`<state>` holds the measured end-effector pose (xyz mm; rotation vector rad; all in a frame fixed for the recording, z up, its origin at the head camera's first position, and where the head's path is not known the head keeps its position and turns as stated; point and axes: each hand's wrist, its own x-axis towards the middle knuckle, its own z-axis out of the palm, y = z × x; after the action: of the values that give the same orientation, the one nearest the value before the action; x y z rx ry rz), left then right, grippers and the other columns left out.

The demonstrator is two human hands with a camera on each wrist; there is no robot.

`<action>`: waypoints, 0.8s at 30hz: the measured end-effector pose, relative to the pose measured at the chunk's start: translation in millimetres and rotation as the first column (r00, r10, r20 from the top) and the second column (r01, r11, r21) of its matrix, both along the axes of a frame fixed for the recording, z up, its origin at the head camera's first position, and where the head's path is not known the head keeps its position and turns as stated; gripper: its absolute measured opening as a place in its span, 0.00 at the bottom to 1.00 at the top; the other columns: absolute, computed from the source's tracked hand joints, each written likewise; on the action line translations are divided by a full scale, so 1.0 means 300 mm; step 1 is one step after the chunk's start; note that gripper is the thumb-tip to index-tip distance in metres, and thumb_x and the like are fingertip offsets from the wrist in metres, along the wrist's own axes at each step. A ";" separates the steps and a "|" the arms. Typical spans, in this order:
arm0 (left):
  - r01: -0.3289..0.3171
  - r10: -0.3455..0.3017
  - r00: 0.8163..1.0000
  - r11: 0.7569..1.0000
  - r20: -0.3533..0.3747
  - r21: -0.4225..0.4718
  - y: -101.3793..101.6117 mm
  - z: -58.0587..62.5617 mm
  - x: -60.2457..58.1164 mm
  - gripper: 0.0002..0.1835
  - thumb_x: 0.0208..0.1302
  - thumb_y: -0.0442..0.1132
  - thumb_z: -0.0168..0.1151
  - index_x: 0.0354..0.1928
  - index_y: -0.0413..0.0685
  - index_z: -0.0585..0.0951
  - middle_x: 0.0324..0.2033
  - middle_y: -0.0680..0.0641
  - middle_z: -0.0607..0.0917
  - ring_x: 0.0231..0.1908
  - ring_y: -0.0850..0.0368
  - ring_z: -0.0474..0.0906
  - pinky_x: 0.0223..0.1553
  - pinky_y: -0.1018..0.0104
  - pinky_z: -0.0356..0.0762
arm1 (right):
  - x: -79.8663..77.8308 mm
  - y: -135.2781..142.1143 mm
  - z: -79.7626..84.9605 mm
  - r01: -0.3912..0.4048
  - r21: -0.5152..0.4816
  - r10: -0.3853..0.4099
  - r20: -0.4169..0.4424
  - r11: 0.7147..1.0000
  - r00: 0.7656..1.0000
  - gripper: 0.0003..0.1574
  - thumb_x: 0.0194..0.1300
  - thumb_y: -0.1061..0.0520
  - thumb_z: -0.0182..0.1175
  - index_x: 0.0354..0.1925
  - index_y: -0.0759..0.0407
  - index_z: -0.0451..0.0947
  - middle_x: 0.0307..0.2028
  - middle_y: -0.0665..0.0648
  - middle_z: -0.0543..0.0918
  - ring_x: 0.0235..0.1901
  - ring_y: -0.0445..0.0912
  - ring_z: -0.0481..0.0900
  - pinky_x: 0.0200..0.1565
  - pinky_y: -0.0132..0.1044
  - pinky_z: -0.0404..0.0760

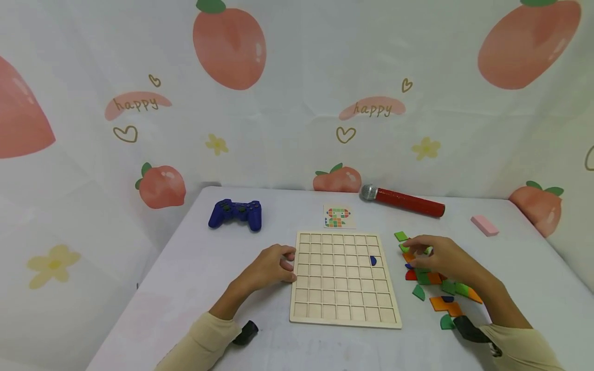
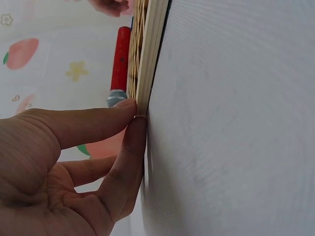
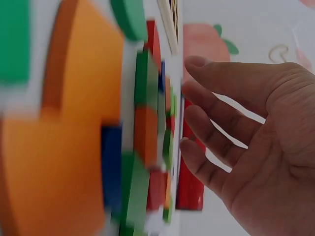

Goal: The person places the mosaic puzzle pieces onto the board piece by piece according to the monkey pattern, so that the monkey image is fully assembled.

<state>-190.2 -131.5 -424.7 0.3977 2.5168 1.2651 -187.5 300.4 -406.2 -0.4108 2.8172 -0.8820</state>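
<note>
A pale wooden grid board (image 1: 343, 325) lies flat on the white table, with one dark blue half-round piece (image 1: 373, 260) in a cell toward its right side. My left hand (image 1: 271, 265) holds the board's left edge between thumb and fingertips; the left wrist view shows both against the rim. Over a scattered group of colored flat pieces right of the board hovers my right hand (image 1: 438, 255). Its fingers are loosely bent and spread, with nothing between them in the right wrist view. Among the pieces are orange pieces (image 1: 445, 305) and a green quarter-round piece (image 1: 418, 292).
Behind the board lies a pattern card (image 1: 340, 216) with a colored mosaic figure. A blue game controller (image 1: 235, 213) sits at the back left, a red microphone (image 1: 408, 201) at the back right. Farther right is a pink block (image 1: 484, 225). A printed cloth hangs behind the table.
</note>
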 end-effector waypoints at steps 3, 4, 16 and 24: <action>0.001 -0.001 1.000 1.000 0.001 0.001 -0.001 -0.001 0.000 0.38 0.55 0.27 0.79 0.68 0.28 0.75 0.52 0.43 0.82 0.47 0.54 0.85 0.46 0.62 0.87 | 0.004 0.045 -0.004 0.026 0.020 -0.026 0.009 0.999 1.000 0.28 0.67 0.52 0.73 0.62 0.62 0.83 0.48 0.56 0.87 0.48 0.52 0.79 0.45 0.44 0.85; 0.001 -0.001 1.000 1.000 0.001 0.000 -0.001 -0.002 0.000 0.38 0.55 0.27 0.79 0.69 0.28 0.75 0.53 0.43 0.83 0.47 0.54 0.85 0.46 0.62 0.87 | 0.004 0.057 -0.006 0.037 0.023 -0.037 0.011 0.999 0.999 0.28 0.67 0.52 0.73 0.62 0.62 0.83 0.48 0.56 0.87 0.48 0.52 0.79 0.44 0.44 0.85; 0.005 -0.005 1.000 1.000 0.002 -0.008 0.001 -0.002 -0.001 0.39 0.55 0.28 0.80 0.69 0.28 0.75 0.53 0.43 0.83 0.47 0.53 0.86 0.47 0.61 0.87 | -0.009 0.200 -0.025 0.121 -0.003 -0.121 0.057 0.993 0.991 0.30 0.68 0.58 0.69 0.65 0.66 0.79 0.52 0.68 0.84 0.48 0.56 0.80 0.38 0.42 0.88; 0.002 -0.002 1.000 1.000 0.007 -0.012 0.001 -0.001 0.000 0.38 0.55 0.27 0.80 0.68 0.28 0.76 0.52 0.43 0.82 0.47 0.53 0.86 0.47 0.60 0.87 | -0.018 0.235 -0.041 0.131 0.005 -0.131 0.059 0.991 0.990 0.29 0.69 0.59 0.69 0.65 0.66 0.78 0.55 0.71 0.83 0.48 0.58 0.81 0.39 0.42 0.89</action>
<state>-190.2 -131.3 -425.0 0.3923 2.5164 1.2484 -193.0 370.8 -418.5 -0.1971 2.8164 -0.9019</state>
